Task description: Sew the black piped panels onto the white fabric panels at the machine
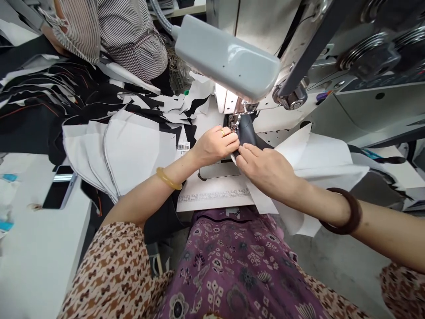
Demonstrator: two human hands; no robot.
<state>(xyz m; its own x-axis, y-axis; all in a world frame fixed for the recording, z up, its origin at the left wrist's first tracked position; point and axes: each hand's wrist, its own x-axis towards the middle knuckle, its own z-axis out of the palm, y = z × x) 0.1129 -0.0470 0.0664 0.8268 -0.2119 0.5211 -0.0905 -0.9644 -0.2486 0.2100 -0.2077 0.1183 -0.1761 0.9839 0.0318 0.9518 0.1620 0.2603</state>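
Note:
Under the lit head of a sewing machine (247,108), a dark, smooth piece of material (246,128) with a white underside lies by the presser foot (234,122). My left hand (216,144) is just in front of and left of the foot, its fingers bent together on the edge of the material. Close beside it, my right hand (265,170) presses on the near end of the same piece, thumb and fingers together. The white backing (318,155) spreads out to the right, beyond my right hand. The exact grip under the fingertips is hidden.
White panels (133,146) and dark layered pieces (33,106) lie to the left. A phone (59,190) rests on a white table (40,248). Another person in a striped top (133,40) stands at the back left. A grey lamp housing (229,57) hangs above my hands.

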